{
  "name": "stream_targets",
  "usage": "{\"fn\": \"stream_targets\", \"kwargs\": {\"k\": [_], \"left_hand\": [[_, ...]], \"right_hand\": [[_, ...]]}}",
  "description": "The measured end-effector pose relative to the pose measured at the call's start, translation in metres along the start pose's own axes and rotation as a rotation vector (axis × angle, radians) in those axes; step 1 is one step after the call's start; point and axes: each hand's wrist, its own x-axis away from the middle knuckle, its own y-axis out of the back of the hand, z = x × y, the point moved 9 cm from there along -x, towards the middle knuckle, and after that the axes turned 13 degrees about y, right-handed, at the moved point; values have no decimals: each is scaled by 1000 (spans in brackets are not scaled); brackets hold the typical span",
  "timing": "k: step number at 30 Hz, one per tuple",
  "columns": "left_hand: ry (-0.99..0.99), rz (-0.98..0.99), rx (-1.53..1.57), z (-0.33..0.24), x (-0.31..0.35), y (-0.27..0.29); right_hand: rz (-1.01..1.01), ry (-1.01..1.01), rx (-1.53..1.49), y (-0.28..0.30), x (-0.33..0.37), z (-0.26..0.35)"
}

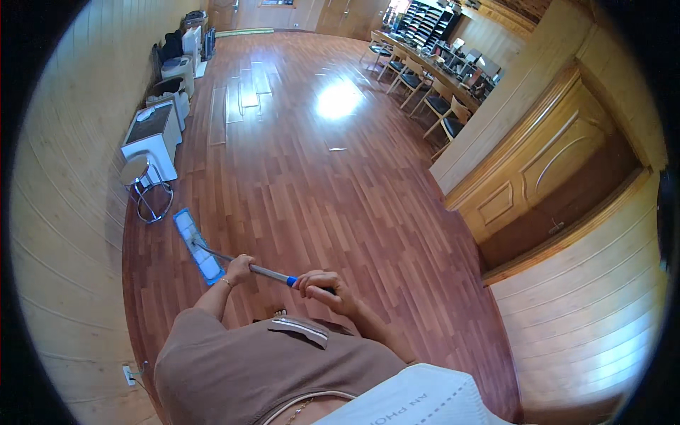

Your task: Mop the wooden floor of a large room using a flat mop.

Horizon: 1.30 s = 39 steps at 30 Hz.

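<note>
Both my hands grip the grey pole of a flat mop (199, 246), whose blue-edged, pale rectangular head rests on the wood-plank floor to the left. My left hand (239, 270) is closed round the pole's lower part, nearer the mop head. Higher up, my right hand (322, 289) wraps the pole's end beside a blue collar, and a bit of dark grip shows under its fingers. The pole slants from the mop head down toward my right.
A round stool (146, 180) with metal legs stands by the left wall, near the mop head. Beyond it are a white cabinet (153, 142) and several bins. A wooden door (552, 173) is on the right; chairs (439, 106) line a long desk further back.
</note>
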Motion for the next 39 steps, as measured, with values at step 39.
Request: {"fn": "stream_targets", "kwargs": {"k": [39], "left_hand": [[-723,-236,1245,-261,210,324]], "right_hand": [[42,-25,682,12,2,-39]]}}
